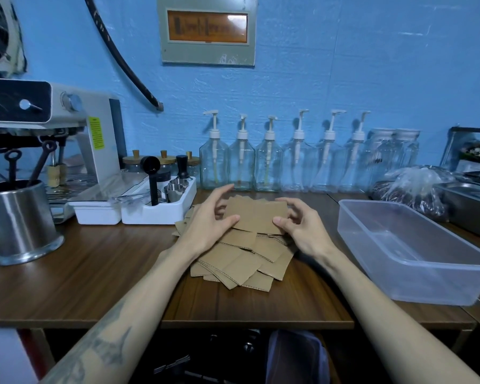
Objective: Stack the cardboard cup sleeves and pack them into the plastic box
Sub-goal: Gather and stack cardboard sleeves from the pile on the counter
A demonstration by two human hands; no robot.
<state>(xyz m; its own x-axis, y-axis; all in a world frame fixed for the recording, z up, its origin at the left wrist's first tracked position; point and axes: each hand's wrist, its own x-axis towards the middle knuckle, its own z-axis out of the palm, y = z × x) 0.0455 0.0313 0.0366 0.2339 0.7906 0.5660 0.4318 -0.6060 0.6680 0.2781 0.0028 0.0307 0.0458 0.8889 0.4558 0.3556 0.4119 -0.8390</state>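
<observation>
1. The cardboard cup sleeves (241, 256) lie in a loose, fanned heap on the wooden tabletop (100, 273), directly ahead of the person and between both forearms.
2. 1 flat sleeve, the top sleeve (257, 216), sits at the far end of the heap with its long axis running left to right, so each short end faces 1 hand.
3. The left hand (209, 221) has its thumb on the sleeve's left edge, with its fingers spread and arched above the far corner.
4. The right hand (297, 225) pinches the right edge between thumb and curled fingers.
5. Both hands sit equally near it, wrists low over the heap and forearms converging.
6. The plastic box (416, 250) stands empty on the tabletop to the right, well apart from the heap and nearer the right hand; packing, I judge, calls for a rightward carry.
</observation>
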